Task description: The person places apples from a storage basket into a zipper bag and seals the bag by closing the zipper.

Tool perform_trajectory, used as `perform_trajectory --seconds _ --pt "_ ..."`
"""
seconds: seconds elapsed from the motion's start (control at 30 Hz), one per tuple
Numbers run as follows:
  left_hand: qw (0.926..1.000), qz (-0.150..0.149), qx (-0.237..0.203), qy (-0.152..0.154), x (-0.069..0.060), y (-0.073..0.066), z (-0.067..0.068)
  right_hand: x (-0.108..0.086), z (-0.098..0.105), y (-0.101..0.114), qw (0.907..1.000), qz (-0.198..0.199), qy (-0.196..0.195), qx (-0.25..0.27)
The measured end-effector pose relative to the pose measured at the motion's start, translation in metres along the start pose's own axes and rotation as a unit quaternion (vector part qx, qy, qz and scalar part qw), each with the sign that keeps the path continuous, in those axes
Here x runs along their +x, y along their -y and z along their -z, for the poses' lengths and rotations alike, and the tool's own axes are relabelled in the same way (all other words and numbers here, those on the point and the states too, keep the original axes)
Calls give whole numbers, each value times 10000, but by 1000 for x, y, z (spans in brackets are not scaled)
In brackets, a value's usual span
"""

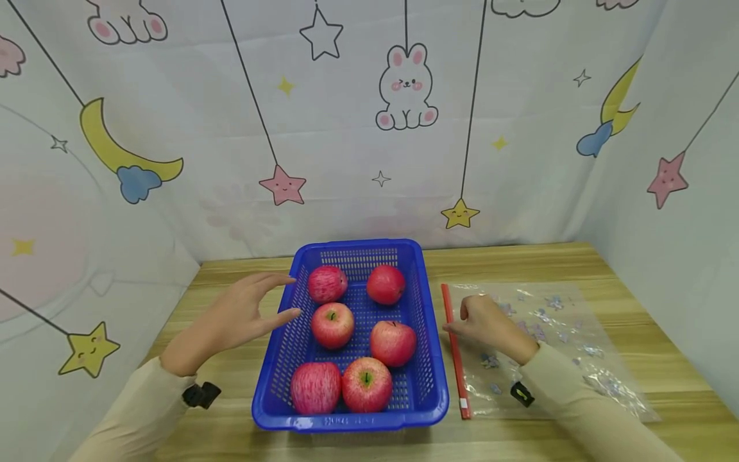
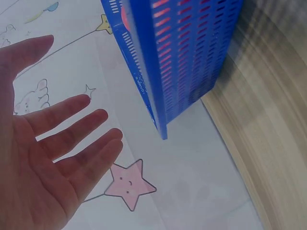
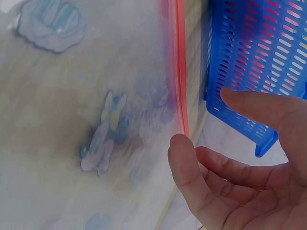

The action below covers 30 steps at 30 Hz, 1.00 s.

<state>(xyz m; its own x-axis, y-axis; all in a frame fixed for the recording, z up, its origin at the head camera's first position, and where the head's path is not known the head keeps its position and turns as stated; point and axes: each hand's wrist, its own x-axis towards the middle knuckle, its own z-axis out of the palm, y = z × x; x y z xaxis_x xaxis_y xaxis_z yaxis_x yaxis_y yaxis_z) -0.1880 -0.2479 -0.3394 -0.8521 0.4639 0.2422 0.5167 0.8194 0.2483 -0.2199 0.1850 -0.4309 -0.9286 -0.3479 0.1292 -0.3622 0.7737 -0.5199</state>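
A blue plastic basket holds several red apples. My left hand is at the basket's left side, thumb and fingers spread apart, holding nothing; the left wrist view shows its palm with the basket wall beyond. To the right of the basket lies a clear plastic bag with a red slider strip. Over the bag near that strip is my right hand, fingers loosely bent and thumb apart, nothing between them in the right wrist view. Whether it touches the bag I cannot tell.
The wooden table carries the basket and the bag. A white cloth printed with stars, moons and a rabbit hangs behind it and at both sides. Black bands are on both wrists.
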Motion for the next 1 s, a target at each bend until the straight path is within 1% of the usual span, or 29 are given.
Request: perform_trajectory --seconds 0.1,0.2,0.4,0.63,0.8,1.0 --pt "10000 -66 65 38 2 -5 2 2 -4 1 9994 -308 140 45" --pt "9998 -133 105 84 4 -10 4 5 -8 1 9989 -427 201 37" --pt "9992 -354 106 139 8 -18 4 6 -12 1 9995 -258 164 -75" --pt "9986 -396 123 321 13 -28 6 5 -13 4 9993 -265 244 -121" --pt "9983 -495 111 289 19 -35 6 7 -13 4 9992 -211 253 -226" --pt "9962 -808 175 276 27 -42 2 9 -15 0 9996 -96 138 -230"
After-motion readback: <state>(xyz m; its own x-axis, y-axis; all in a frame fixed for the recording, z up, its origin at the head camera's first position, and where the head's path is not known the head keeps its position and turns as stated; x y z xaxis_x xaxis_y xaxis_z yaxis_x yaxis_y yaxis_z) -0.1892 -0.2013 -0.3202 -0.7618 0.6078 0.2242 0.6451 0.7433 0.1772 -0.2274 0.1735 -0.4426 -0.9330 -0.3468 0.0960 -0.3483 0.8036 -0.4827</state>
